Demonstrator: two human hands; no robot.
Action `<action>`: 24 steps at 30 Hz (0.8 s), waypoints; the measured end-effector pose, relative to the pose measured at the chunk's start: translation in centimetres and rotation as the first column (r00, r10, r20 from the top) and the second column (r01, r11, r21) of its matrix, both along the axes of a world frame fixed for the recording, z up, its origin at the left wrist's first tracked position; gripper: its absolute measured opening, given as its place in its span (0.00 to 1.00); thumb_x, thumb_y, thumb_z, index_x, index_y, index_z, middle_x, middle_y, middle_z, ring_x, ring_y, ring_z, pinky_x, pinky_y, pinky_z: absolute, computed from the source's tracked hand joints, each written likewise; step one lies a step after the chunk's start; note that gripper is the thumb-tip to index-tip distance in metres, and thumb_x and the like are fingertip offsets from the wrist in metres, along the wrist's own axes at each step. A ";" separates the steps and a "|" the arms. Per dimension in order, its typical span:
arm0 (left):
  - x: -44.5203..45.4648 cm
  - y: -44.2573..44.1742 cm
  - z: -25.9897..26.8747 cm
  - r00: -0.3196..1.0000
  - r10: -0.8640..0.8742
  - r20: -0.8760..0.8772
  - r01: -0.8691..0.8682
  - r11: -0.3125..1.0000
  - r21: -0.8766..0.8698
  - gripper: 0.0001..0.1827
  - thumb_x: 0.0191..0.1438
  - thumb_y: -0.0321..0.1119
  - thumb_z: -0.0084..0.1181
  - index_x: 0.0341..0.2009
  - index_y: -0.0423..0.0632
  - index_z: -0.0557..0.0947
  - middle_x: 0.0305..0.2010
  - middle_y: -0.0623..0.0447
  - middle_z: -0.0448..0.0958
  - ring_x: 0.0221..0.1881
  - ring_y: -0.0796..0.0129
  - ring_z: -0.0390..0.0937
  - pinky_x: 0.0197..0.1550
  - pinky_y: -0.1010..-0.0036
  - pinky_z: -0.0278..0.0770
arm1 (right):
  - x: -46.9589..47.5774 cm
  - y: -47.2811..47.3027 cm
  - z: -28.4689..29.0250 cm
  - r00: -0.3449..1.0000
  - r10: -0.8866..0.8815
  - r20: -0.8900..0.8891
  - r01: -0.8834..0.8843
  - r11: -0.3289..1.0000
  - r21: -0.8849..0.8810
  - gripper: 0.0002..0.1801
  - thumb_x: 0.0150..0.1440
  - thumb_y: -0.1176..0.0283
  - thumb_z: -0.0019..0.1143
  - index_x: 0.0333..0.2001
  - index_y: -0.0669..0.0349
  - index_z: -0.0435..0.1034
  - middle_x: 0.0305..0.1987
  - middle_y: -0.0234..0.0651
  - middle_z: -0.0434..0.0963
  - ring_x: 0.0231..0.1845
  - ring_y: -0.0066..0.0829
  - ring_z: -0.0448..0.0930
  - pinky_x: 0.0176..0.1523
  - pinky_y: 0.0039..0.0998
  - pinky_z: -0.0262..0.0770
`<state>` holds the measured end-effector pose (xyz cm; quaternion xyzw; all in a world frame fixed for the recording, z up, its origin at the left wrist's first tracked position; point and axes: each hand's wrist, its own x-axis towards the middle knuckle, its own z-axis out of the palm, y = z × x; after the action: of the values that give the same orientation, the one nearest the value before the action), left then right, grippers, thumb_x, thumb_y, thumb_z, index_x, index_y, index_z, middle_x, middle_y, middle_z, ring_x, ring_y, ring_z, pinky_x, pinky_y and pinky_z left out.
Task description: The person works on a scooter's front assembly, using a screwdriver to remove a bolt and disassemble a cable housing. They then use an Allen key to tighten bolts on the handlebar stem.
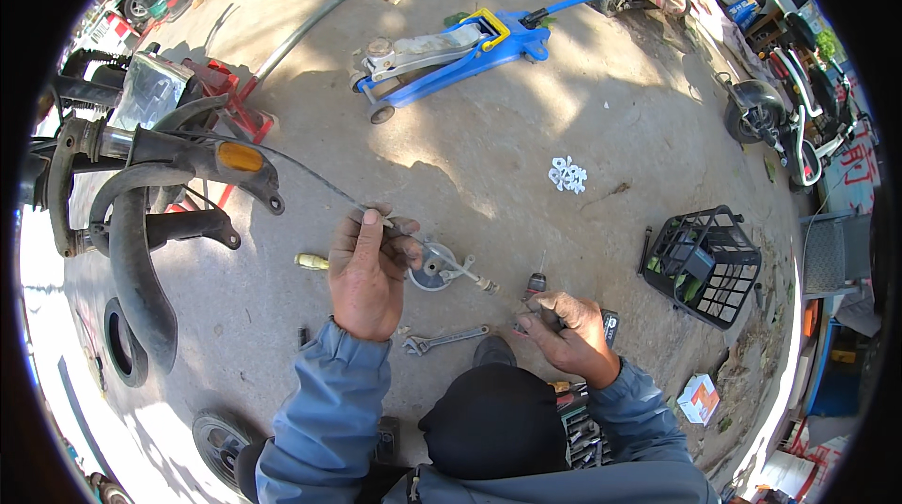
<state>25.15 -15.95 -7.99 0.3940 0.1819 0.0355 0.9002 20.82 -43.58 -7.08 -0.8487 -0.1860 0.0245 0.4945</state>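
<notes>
My left hand [368,271] pinches a thin dark cable [310,169] between thumb and fingers. The cable comes from the black front fork [169,152] at the left. Past my fingers it continues as a bare length to a metal end fitting [486,284]. Behind that length lies a round metal brake plate [431,277], partly covered by my fingers. My right hand [574,335] has thumb and forefinger drawn together; whether something small sits between them is unclear. Beyond and partly hidden by it is a cordless drill [537,283] with a thin bit.
An adjustable wrench [447,340] and a yellow-handled tool [311,261] lie on the concrete. A blue floor jack [451,67] stands ahead, a black plastic basket [705,268] at right. A socket set [586,437] is by my knee, a wheel [220,444] and tyre [125,342] at left.
</notes>
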 end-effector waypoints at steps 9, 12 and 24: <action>-0.2 0.3 0.0 1.000 0.009 0.020 -0.008 1.000 -0.024 0.12 0.73 0.39 0.53 0.50 0.44 0.77 0.39 0.43 0.83 0.30 0.64 0.81 0.33 0.69 0.79 | 0.2 -0.6 0.3 0.985 -0.009 -0.172 -0.001 0.998 -0.059 0.11 0.56 0.76 0.72 0.41 0.64 0.77 0.22 0.38 0.79 0.20 0.24 0.80 0.26 0.29 0.73; -0.4 0.4 0.3 1.000 -0.016 -0.013 0.015 0.999 -0.050 0.12 0.73 0.40 0.52 0.50 0.45 0.78 0.39 0.45 0.83 0.31 0.65 0.81 0.35 0.70 0.79 | 0.9 0.5 0.3 0.994 -0.003 -0.113 -0.011 0.992 -0.125 0.12 0.55 0.74 0.72 0.41 0.64 0.77 0.22 0.41 0.78 0.20 0.29 0.81 0.27 0.30 0.73; -0.6 1.0 -0.2 0.999 -0.035 -0.014 0.034 0.996 -0.079 0.15 0.74 0.41 0.51 0.53 0.42 0.73 0.40 0.43 0.81 0.32 0.66 0.79 0.35 0.70 0.77 | 1.5 1.8 0.6 0.909 -0.066 -0.412 0.068 0.998 -0.010 0.09 0.60 0.74 0.67 0.36 0.69 0.73 0.22 0.32 0.76 0.24 0.15 0.75 0.28 0.25 0.71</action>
<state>24.50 -14.94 -8.22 0.3616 0.1834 0.0095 0.9141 22.30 -41.78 -6.46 -0.8291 -0.0483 0.1854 0.5252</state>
